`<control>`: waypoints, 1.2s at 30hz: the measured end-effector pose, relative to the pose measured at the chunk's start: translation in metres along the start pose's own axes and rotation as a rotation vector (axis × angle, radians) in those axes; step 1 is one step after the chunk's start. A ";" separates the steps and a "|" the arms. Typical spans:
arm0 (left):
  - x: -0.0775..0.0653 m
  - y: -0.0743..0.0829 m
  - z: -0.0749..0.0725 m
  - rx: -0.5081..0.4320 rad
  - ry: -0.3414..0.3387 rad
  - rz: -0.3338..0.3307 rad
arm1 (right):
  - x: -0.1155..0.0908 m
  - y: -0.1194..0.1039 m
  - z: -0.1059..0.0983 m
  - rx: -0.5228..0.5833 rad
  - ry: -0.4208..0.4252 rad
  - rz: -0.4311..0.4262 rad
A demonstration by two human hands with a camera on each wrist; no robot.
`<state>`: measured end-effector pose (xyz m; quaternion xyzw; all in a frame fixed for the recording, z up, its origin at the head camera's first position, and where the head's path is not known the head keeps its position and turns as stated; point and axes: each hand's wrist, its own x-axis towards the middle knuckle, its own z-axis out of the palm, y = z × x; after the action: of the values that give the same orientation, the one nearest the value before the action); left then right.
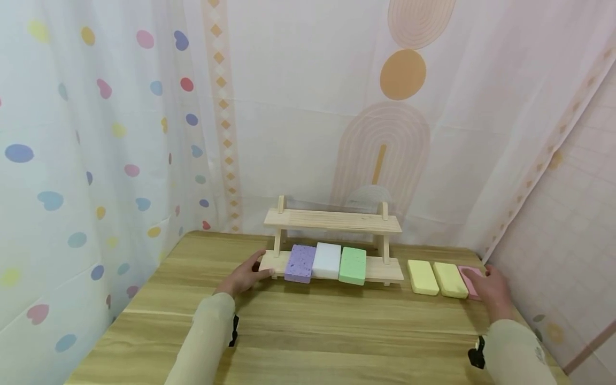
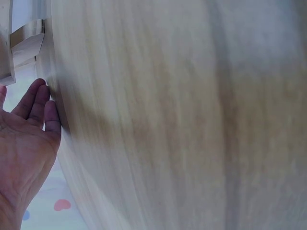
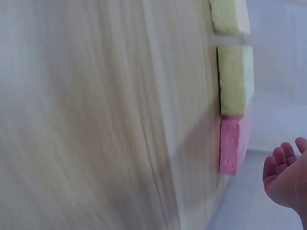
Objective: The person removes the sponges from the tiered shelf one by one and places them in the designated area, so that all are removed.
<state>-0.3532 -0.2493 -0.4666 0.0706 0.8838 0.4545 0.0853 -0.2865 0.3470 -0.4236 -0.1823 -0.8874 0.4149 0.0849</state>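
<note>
In the head view my left hand [image 1: 245,276] is at the left end of the lower board of a two-tier wooden rack [image 1: 332,220], its thumb and fingertips right at the board's end. The left wrist view has the left hand [image 2: 26,143] with fingers extended beside the rack. On that board lie a purple sponge [image 1: 300,263], a white sponge [image 1: 327,261] and a green sponge [image 1: 353,266] in a row. My right hand [image 1: 493,291] hovers by a pink sponge [image 1: 470,282], overlapping it from the head. Seen from the right wrist, the right hand [image 3: 288,177] has loosely bent fingers, apart from the pink sponge [image 3: 232,143].
Two yellow sponges [image 1: 423,277] [image 1: 451,280] lie between the rack and the pink one on the wooden table [image 1: 308,331]. Patterned curtains [image 1: 289,133] hang behind the table and on its left. A tiled wall [image 1: 568,224] borders the right edge.
</note>
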 end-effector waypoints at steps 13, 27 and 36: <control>0.006 -0.003 0.002 0.027 0.000 0.005 | -0.006 -0.033 0.046 0.121 0.196 -0.092; 0.002 -0.005 0.003 -0.003 -0.002 -0.007 | -0.020 -0.063 0.086 0.182 0.248 -0.139; 0.003 -0.002 0.001 -0.003 0.006 -0.019 | -0.027 -0.080 0.109 0.147 0.246 -0.154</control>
<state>-0.3557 -0.2486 -0.4691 0.0609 0.8841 0.4551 0.0869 -0.3149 0.2122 -0.4321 -0.1564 -0.8488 0.4456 0.2379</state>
